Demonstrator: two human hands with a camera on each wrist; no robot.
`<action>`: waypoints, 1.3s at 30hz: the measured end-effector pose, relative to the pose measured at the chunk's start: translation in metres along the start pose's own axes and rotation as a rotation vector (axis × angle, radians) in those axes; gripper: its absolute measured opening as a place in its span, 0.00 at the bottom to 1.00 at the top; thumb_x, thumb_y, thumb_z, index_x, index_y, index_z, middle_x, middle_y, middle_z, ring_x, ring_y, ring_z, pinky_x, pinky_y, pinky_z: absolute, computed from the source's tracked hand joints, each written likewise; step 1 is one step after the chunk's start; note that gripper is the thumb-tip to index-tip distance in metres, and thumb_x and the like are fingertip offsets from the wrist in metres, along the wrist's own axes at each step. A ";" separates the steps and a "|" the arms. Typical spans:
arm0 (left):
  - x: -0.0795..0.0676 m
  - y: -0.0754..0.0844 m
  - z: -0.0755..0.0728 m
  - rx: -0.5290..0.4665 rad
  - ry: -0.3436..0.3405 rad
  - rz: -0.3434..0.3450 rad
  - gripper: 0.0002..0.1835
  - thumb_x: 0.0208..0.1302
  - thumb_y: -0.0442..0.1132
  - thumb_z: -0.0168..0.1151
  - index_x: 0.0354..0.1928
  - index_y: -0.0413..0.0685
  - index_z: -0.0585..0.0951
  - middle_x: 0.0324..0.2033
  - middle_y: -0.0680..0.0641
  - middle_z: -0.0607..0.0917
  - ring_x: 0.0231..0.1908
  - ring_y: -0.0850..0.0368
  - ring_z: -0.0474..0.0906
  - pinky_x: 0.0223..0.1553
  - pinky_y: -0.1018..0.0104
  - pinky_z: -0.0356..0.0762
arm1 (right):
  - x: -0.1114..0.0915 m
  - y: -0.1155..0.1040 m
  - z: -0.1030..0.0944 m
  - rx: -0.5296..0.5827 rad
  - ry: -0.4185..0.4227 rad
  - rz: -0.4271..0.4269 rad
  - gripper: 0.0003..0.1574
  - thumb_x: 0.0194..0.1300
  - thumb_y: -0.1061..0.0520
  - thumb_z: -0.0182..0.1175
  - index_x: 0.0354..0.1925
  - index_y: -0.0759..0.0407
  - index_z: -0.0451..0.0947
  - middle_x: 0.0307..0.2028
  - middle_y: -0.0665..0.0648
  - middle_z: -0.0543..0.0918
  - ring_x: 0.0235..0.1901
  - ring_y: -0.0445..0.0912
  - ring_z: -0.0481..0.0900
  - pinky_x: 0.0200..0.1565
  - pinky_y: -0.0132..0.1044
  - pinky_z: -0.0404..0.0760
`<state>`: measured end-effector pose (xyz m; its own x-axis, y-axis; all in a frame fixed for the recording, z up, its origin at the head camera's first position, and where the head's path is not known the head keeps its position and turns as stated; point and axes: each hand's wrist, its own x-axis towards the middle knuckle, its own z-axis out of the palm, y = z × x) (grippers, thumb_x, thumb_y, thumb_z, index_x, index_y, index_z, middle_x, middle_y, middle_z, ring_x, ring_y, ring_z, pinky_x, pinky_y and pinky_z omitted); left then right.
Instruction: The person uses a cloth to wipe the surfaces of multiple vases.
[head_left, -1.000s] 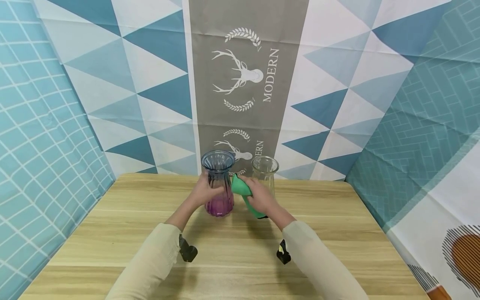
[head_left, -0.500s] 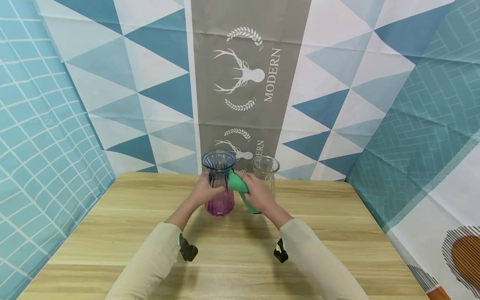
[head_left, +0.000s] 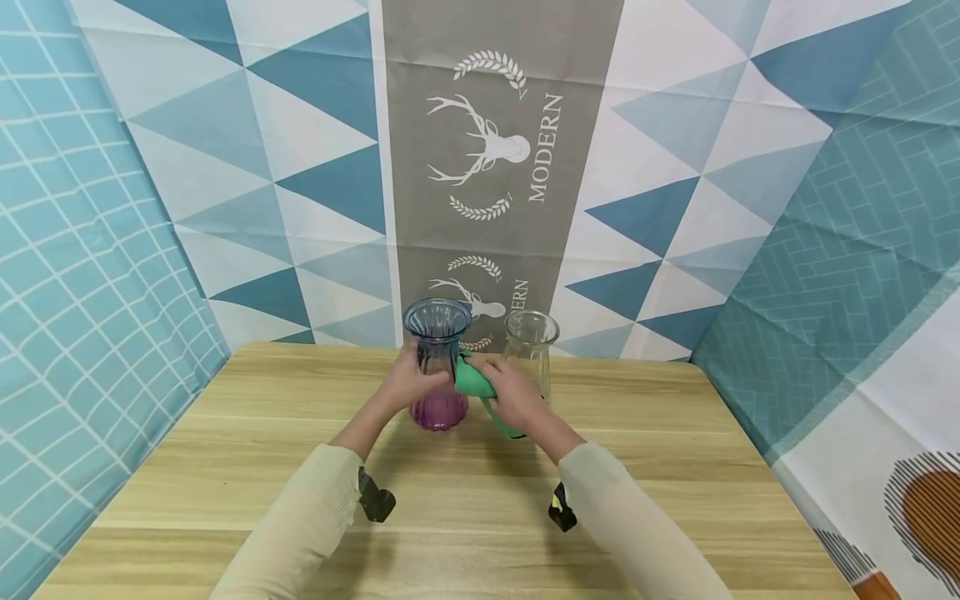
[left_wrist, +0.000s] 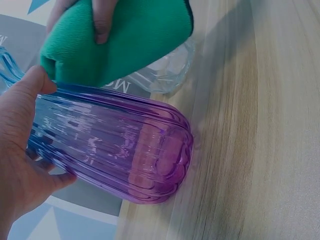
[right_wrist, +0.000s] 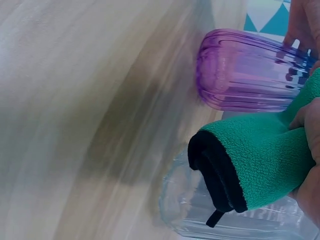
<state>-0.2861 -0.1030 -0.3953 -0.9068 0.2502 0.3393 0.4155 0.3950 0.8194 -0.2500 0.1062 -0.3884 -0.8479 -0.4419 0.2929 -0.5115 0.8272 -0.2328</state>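
Note:
A ribbed glass vase (head_left: 438,408), blue at its flared rim and purple at the base, stands upright near the table's back edge. My left hand (head_left: 408,382) grips it around the neck, thumb in front, as the left wrist view (left_wrist: 22,150) also shows. In my right hand (head_left: 517,393) is a folded green cloth (head_left: 472,381) with black edging, its end against the right side of the purple vase. The cloth (right_wrist: 260,155) hangs down below the fingers in the right wrist view. Behind the right hand stands a clear glass vase (head_left: 532,333), partly hidden.
The wooden table (head_left: 465,542) ends at a patterned cloth wall (head_left: 480,150) just behind both vases. Tiled blue sheeting (head_left: 67,250) closes the left side and teal sheeting (head_left: 810,333) the right. A dark device is strapped at each wrist.
The right hand and green cloth have shifted left to the purple vase, rising along its side and then sliding a little lower. The left hand keeps its grip, and both vases stay in place.

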 end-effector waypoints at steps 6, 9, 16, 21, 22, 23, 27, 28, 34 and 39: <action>0.000 -0.001 -0.001 0.002 -0.006 -0.011 0.48 0.49 0.34 0.68 0.69 0.38 0.50 0.63 0.32 0.65 0.65 0.38 0.62 0.67 0.47 0.59 | -0.004 0.005 0.012 0.008 -0.061 0.027 0.42 0.61 0.61 0.60 0.69 0.43 0.57 0.57 0.60 0.73 0.51 0.55 0.77 0.50 0.49 0.79; 0.000 -0.001 -0.001 0.003 -0.008 -0.016 0.50 0.49 0.35 0.68 0.70 0.38 0.48 0.64 0.32 0.64 0.66 0.38 0.61 0.68 0.47 0.58 | -0.006 0.006 0.016 -0.002 -0.067 0.021 0.41 0.61 0.61 0.60 0.68 0.43 0.59 0.56 0.60 0.74 0.49 0.55 0.78 0.49 0.50 0.80; 0.000 0.000 0.000 0.026 -0.013 -0.037 0.50 0.50 0.37 0.68 0.70 0.37 0.48 0.63 0.31 0.63 0.66 0.37 0.60 0.68 0.46 0.58 | -0.011 0.010 0.023 -0.050 -0.113 -0.005 0.41 0.59 0.62 0.61 0.68 0.44 0.60 0.55 0.60 0.74 0.50 0.55 0.77 0.50 0.50 0.79; -0.001 0.001 0.000 0.047 -0.007 -0.060 0.50 0.50 0.39 0.68 0.69 0.36 0.48 0.63 0.30 0.63 0.65 0.36 0.60 0.68 0.45 0.57 | -0.014 0.012 0.028 -0.076 -0.132 -0.020 0.42 0.55 0.64 0.63 0.66 0.46 0.63 0.54 0.61 0.75 0.52 0.55 0.76 0.51 0.49 0.79; -0.001 0.002 -0.001 0.045 -0.007 -0.058 0.49 0.50 0.38 0.68 0.69 0.35 0.48 0.63 0.30 0.63 0.65 0.36 0.60 0.67 0.44 0.57 | -0.015 0.012 0.029 -0.079 -0.136 -0.023 0.42 0.55 0.64 0.64 0.66 0.47 0.63 0.54 0.61 0.75 0.52 0.55 0.76 0.52 0.48 0.79; -0.001 0.002 -0.001 0.039 -0.009 -0.054 0.49 0.50 0.38 0.68 0.69 0.35 0.48 0.63 0.30 0.63 0.65 0.36 0.60 0.67 0.44 0.58 | -0.015 0.012 0.030 -0.078 -0.143 -0.021 0.42 0.55 0.64 0.64 0.66 0.47 0.64 0.53 0.61 0.75 0.52 0.55 0.76 0.52 0.48 0.79; -0.001 0.002 -0.001 0.016 -0.007 -0.042 0.48 0.50 0.37 0.68 0.69 0.36 0.50 0.62 0.31 0.65 0.64 0.36 0.63 0.67 0.44 0.59 | -0.016 0.012 0.033 -0.091 -0.175 -0.023 0.41 0.54 0.65 0.63 0.65 0.49 0.64 0.52 0.61 0.76 0.51 0.53 0.76 0.52 0.46 0.78; -0.001 0.002 -0.001 0.015 -0.008 -0.040 0.48 0.50 0.37 0.68 0.69 0.37 0.50 0.62 0.31 0.65 0.64 0.37 0.63 0.67 0.44 0.59 | -0.016 0.012 0.034 -0.097 -0.180 -0.025 0.41 0.54 0.66 0.63 0.65 0.49 0.65 0.51 0.60 0.76 0.50 0.52 0.76 0.51 0.45 0.79; -0.002 0.002 0.000 0.009 -0.011 -0.038 0.48 0.50 0.36 0.67 0.69 0.40 0.50 0.62 0.32 0.66 0.63 0.38 0.64 0.67 0.45 0.60 | -0.019 0.010 0.036 -0.095 -0.240 0.008 0.40 0.55 0.65 0.62 0.65 0.48 0.64 0.51 0.61 0.76 0.48 0.53 0.78 0.49 0.46 0.80; -0.002 0.002 -0.001 -0.001 -0.007 -0.037 0.49 0.50 0.35 0.67 0.70 0.42 0.49 0.62 0.32 0.65 0.64 0.38 0.64 0.67 0.45 0.59 | -0.020 0.008 0.036 -0.115 -0.267 0.016 0.39 0.56 0.63 0.62 0.65 0.48 0.64 0.52 0.61 0.75 0.49 0.54 0.78 0.50 0.46 0.80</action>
<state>-0.2835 -0.1032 -0.3937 -0.9210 0.2418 0.3054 0.3816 0.4028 0.8319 -0.2419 0.1095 -0.4296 -0.8704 -0.4913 0.0321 -0.4912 0.8621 -0.1246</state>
